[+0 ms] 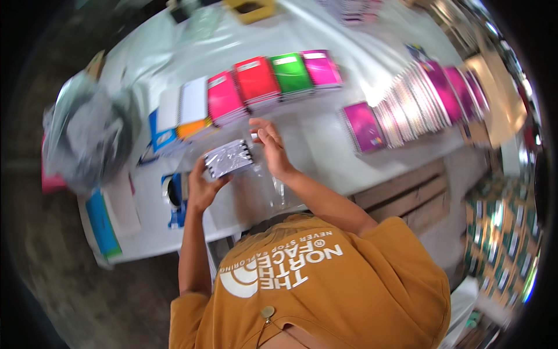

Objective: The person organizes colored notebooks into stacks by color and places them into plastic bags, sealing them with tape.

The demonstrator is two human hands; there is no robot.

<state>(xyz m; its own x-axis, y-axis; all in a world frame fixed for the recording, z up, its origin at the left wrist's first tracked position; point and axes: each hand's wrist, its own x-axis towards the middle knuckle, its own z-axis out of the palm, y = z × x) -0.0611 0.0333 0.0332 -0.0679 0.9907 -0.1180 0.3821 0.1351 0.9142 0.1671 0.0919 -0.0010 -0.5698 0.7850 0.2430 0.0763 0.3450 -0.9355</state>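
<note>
My left hand point(204, 187) grips the near left edge of a plastic-wrapped pack of spiral notebooks point(229, 158). The pack's top is whitish and shiny, with dark coil bindings along its right end. Raised just right of the pack, my right hand point(272, 148) has curled fingers around a small white piece point(254, 135), too blurred to name. Loose clear plastic point(278, 192) hangs below that hand. Left of the pack, by my left wrist, is a blue tape dispenser point(175, 200) with a roll in it.
Stacked spiral notebooks in pink, red point(256, 78), green point(290, 72) and magenta line the table beyond my hands. A long leaning row of purple notebooks point(407, 107) lies right. A plastic-bag-lined bin point(93, 134) stands left. A wooden pallet point(407, 198) lies below the table edge.
</note>
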